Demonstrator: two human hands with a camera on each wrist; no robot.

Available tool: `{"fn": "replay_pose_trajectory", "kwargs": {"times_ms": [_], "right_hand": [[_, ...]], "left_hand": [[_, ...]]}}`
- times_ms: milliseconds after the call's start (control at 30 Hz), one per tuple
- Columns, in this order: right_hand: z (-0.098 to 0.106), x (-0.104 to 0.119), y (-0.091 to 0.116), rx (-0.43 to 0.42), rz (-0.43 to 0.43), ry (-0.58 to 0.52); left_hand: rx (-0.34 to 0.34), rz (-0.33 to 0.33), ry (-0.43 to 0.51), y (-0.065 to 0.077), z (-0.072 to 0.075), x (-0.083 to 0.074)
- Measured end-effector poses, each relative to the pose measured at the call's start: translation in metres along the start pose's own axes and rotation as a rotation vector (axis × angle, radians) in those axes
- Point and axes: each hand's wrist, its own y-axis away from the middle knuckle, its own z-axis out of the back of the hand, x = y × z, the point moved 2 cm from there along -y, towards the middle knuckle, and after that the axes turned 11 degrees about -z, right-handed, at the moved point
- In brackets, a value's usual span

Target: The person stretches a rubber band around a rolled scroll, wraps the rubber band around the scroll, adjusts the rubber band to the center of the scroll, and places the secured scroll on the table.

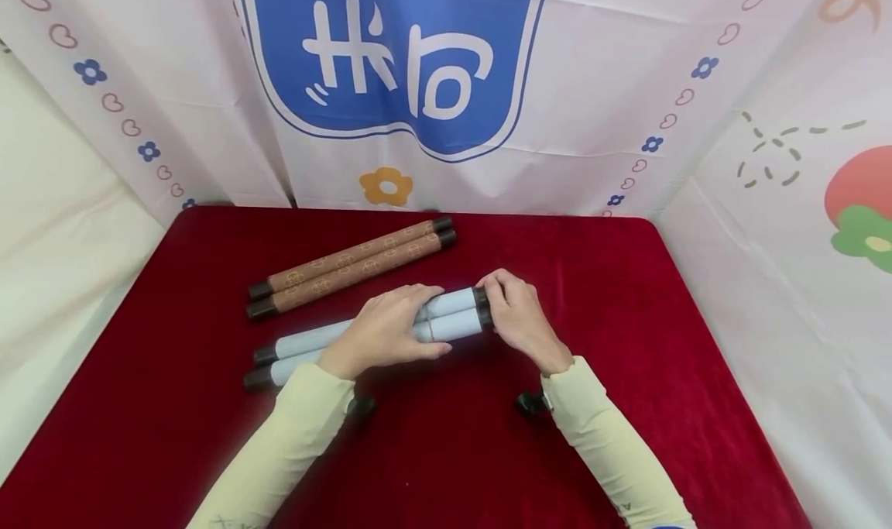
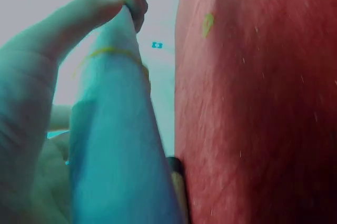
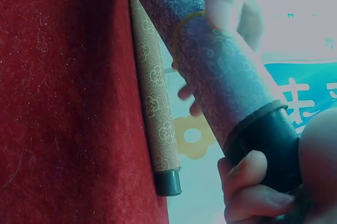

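Observation:
Two light blue patterned scrolls [image 1: 453,327] with black end caps lie side by side. A thin rubber band [image 3: 179,37] goes round them, near my left fingers. My left hand [image 1: 390,329] grips the pair from above, with the thumb on the near side and fingers over the far side. At the right end, my right hand [image 1: 517,312] holds the black caps between thumb and fingers. The left wrist view shows the near blue roll [image 2: 118,155] running up to the right fingers at its far end. My left palm hides the middle of the pair in the head view.
Behind the blue pair, two brown scrolls [image 1: 362,266] with gold patterns and black caps lie on the table's red cloth [image 1: 627,451]. A white printed curtain [image 1: 592,64] rises at the table's back edge, with pale sheets at both sides.

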Motion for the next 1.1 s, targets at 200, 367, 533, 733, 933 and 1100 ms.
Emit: {"fn": "replay_pose_trajectory", "kwargs": {"times_ms": [200,367,533,733,933,1100], "right_hand": [[0.002,-0.001,0.001,0.012,0.003,0.002],[0.007,-0.005,0.002,0.005,-0.009,-0.002],[0.007,-0.006,0.002,0.0,-0.01,-0.006],[0.003,-0.005,0.002,0.0,0.004,-0.004],[0.005,-0.006,0.003,-0.003,0.0,-0.006],[0.008,-0.011,0.004,-0.011,-0.029,-0.008]], "left_hand": [[-0.016,0.012,0.039,-0.003,-0.003,-0.003],[-0.011,0.047,0.009,0.009,0.001,0.005],[-0.006,0.03,0.001,0.01,0.002,0.006],[-0.014,0.003,0.053,0.0,-0.002,0.001],[-0.003,0.07,0.09,0.014,0.001,0.009],[0.013,0.088,0.067,0.028,0.005,0.017]]}}
